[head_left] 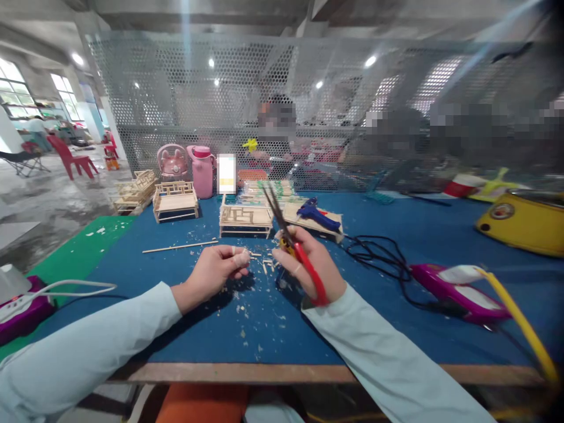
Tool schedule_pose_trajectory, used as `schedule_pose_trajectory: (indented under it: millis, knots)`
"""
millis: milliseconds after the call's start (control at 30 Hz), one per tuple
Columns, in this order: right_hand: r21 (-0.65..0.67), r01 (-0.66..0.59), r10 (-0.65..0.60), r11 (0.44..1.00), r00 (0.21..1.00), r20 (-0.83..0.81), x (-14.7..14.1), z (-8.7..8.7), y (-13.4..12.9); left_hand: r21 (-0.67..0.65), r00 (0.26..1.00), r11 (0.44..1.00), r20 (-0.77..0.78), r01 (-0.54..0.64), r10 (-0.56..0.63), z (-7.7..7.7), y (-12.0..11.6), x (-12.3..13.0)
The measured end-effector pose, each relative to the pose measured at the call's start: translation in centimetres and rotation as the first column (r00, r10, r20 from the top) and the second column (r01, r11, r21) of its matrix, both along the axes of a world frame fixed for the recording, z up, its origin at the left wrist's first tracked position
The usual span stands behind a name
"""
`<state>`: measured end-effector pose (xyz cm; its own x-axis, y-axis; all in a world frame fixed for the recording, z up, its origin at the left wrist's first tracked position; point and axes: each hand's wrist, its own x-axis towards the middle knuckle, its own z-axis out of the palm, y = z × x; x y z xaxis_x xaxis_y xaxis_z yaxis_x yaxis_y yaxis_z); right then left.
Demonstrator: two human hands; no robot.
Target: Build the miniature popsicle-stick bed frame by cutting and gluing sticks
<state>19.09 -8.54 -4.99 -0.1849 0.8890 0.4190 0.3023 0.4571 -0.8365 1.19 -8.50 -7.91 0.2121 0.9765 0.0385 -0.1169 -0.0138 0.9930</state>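
Observation:
My right hand [315, 264] is closed around scissors [308, 267] with red handles, their dark blades pointing up and away to the left. My left hand [218, 269] is pinched, thumb against the fingers; whatever lies between the fingertips is too small to make out. Short cut stick pieces [266, 266] are scattered on the blue table top between both hands. Just beyond them stands a miniature wooden bench [245, 221] made of thin sticks. A glue gun [318, 215], blue in colour, rests on a flat wooden piece behind my right hand.
A long thin stick [180, 247] lies left. Small wooden furniture [176, 201], a pink flask [202, 173] and bundled sticks [268, 191] stand at the back before a perforated metal screen [176, 100]. Black cable [374, 252], a purple power strip [462, 294] and a yellow container [524, 223] occupy the right.

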Motion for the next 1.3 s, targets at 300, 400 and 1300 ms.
schedule_pose_trajectory:
  millis: [300, 400, 1300]
  knots:
    - [0.206, 0.008, -0.112, 0.979, 0.86, 0.498, -0.14, -0.75, 0.32, 0.0, 0.997, 1.0, 0.066, -0.028, 0.028, 0.44, 0.19, 0.18]
    - [0.205, -0.044, -0.08, 0.978, 0.828, 0.555, -0.21, -0.85, 0.26, 0.017, 1.0, 0.999, 0.012, -0.028, 0.027, 0.17, 0.37, 0.06]
    - [0.225, -0.159, -0.015, 0.961, 0.784, 0.621, 0.04, -0.35, -0.12, 0.385, 0.954, 0.921, -0.254, -0.052, 0.16, 0.61, -0.29, -0.34]
